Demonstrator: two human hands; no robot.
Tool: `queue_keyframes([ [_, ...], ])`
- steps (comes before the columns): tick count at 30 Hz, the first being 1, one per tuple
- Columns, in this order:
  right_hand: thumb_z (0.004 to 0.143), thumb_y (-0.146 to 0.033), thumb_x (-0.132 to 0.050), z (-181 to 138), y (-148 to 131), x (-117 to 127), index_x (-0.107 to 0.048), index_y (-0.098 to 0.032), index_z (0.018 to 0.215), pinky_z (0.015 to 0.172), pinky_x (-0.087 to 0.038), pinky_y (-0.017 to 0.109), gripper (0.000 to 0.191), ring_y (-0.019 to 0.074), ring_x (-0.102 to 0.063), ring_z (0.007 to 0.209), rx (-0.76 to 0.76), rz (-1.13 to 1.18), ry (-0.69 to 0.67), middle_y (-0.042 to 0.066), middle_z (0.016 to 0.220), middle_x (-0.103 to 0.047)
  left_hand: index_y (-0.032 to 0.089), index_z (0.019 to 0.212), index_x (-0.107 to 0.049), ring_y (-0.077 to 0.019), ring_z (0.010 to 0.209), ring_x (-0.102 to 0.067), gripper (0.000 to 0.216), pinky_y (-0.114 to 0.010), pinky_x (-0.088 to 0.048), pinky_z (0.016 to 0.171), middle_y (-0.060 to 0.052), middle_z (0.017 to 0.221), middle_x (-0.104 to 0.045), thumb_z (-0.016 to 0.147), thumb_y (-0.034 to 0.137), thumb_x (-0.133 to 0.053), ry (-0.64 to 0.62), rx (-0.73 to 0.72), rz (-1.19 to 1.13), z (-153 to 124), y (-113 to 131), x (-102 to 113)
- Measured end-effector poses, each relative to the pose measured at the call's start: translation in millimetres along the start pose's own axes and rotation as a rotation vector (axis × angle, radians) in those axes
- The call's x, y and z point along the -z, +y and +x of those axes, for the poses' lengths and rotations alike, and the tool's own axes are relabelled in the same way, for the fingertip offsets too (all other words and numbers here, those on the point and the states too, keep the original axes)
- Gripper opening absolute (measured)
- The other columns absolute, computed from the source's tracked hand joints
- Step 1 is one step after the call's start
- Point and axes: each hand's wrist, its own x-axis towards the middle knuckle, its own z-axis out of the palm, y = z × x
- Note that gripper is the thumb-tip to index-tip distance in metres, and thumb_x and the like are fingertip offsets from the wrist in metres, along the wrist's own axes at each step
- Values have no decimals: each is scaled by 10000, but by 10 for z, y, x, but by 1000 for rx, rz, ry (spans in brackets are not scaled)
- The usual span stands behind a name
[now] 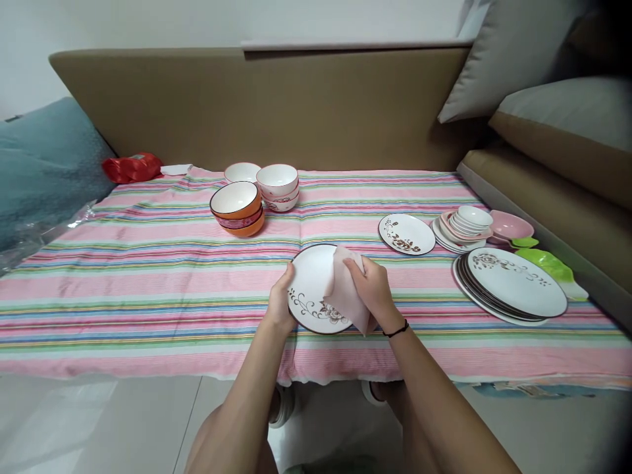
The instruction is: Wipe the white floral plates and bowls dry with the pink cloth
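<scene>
A white plate (312,276) with a dark rim and brown flower pattern is held over the front part of the striped cloth. My left hand (281,299) grips its left edge, thumb on the upper face and the other fingers out of sight beneath. A pale pink cloth (346,284) is bunched in my right hand (372,289), which presses it against the plate's right side. The cloth covers that part of the rim. Just beyond, to the right, a smaller matching plate (407,234) lies on the striped cloth.
Stacked bowls (237,204) stand at the back left, near a red packet (132,168). At the right are a pile of large plates (513,280), small dishes (467,224), a pink bowl (511,225) and a green leaf-shaped dish (546,264). A brown backrest (345,112) borders the rear.
</scene>
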Motion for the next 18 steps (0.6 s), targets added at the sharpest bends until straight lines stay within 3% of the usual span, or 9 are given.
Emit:
queue_keyframes([
  [4, 869, -473, -503, -75, -41, -65, -258, -239, 609, 508, -208, 267, 427, 114, -295, 538, -97, 90, 32, -55, 544, -309, 82, 1312, -568, -323, 1104, -641, 554, -428, -503, 984, -170, 1137, -703, 906, 455, -509, 31, -163, -131, 46, -83, -3],
  [9, 852, -467, -521, -107, -50, -100, -305, -237, 630, 527, -243, 259, 386, 127, -341, 581, -128, 203, -107, -46, 588, -354, 100, 1324, -558, -307, 1128, -630, 529, -413, -506, 981, -157, 1200, -679, 921, 435, -487, 67, -198, -158, 64, -33, 30],
  [15, 856, -459, -535, -22, 17, 11, -264, -229, 641, 538, -216, 258, 415, 108, -279, 585, -20, 169, -128, -62, 608, -281, 85, 1295, -582, -333, 1013, -682, 541, -441, -523, 935, -171, 1043, -732, 907, 453, -505, 9, 55, 23, -29, 102, 52],
  [18, 854, -458, -557, -3, 33, 75, -281, -220, 625, 541, -207, 257, 430, 102, -268, 586, 69, 138, -205, -61, 608, -270, 69, 1252, -612, -319, 854, -721, 554, -409, -565, 800, -178, 938, -747, 904, 487, -505, -4, 230, 136, -76, 95, 67],
])
